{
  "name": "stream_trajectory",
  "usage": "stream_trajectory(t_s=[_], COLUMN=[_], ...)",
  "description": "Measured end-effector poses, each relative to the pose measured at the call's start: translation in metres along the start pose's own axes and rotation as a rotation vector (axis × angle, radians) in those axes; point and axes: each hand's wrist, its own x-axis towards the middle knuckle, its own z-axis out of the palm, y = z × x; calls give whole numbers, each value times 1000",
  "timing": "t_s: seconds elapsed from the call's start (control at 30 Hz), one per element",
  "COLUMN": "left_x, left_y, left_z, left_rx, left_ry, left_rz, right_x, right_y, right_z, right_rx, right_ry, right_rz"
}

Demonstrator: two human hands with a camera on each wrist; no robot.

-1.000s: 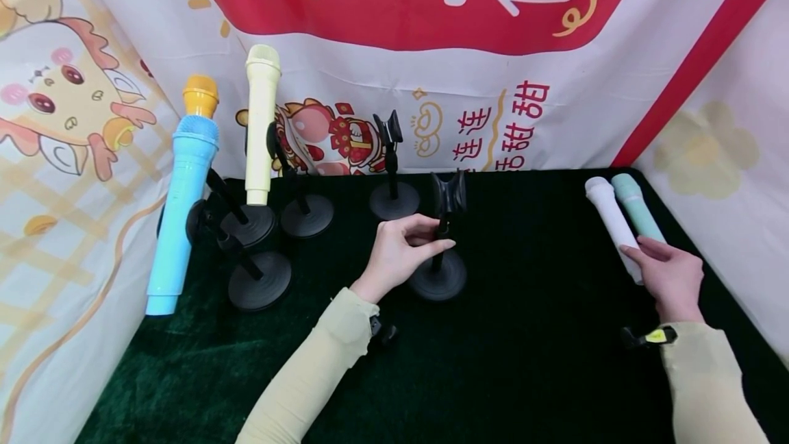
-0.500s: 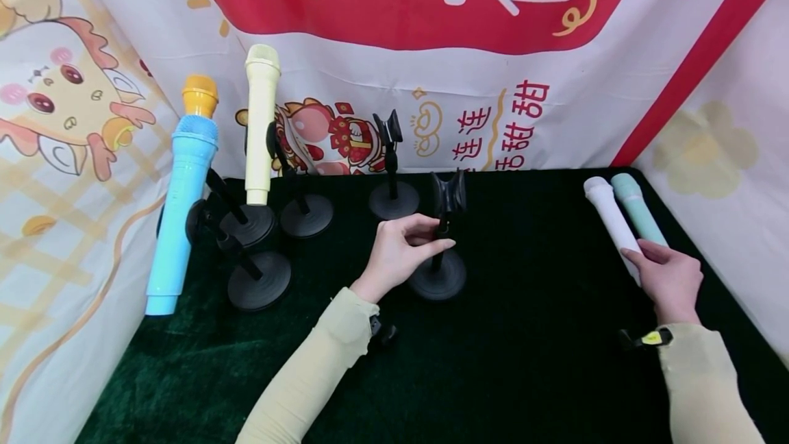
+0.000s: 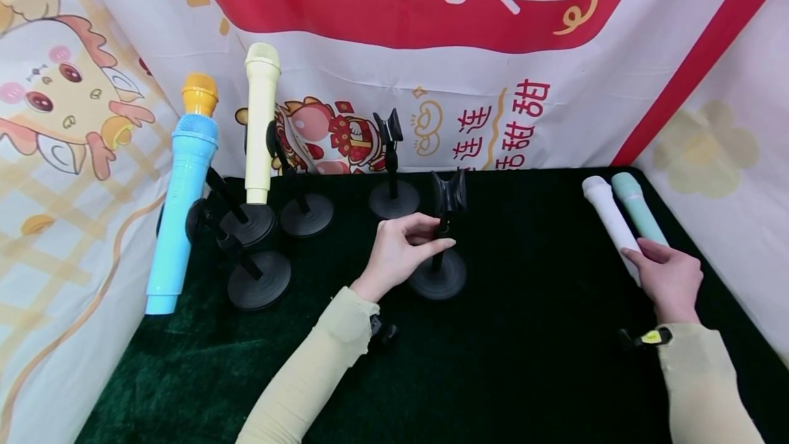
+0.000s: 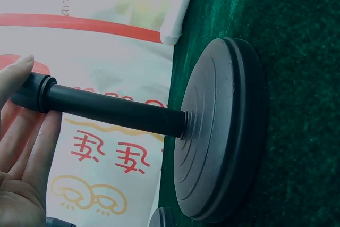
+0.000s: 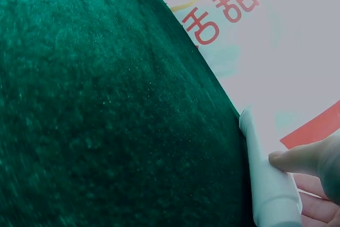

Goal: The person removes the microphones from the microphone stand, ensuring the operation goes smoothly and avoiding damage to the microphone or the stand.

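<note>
My left hand (image 3: 394, 252) pinches the upper post of a black microphone stand (image 3: 439, 278) in the middle of the table. The stand's round base sits on the cloth, and its cradle holds no microphone. In the left wrist view, thumb and fingers lie around the collar (image 4: 33, 93) at the top of the post. On the right side, my right hand (image 3: 672, 283) holds the lower part of a white microphone (image 3: 609, 211) between thumb and fingers. A mint-green microphone (image 3: 640, 207) lies right beside it, its lower end hidden by the hand.
Another bare stand (image 3: 393, 199) is at the back. To the left, a blue microphone (image 3: 181, 211) with an orange top and a pale yellow microphone (image 3: 260, 129) rest in stands. Dark green cloth (image 3: 524, 362) covers the table; printed fabric (image 3: 382, 67) hangs behind it.
The right hand and the white microphone have shifted very slightly left. My left hand keeps its hold on the stand, which stays in place.
</note>
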Motion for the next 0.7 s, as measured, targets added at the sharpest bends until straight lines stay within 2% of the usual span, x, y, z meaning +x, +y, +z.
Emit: stream_trajectory(t_s=[0.3,0.5,0.7], left_x=[1,0,0], left_y=[1,3,3], left_z=[0,0,1], left_rx=[2,1,4], left_ry=[0,-6,0], left_rz=[-9,-24,-17], right_x=[1,1,1], right_y=[0,0,0], right_z=[3,3,3], right_rx=[29,5,-11], right_ry=[54,85,76], right_rz=[5,-16,-35])
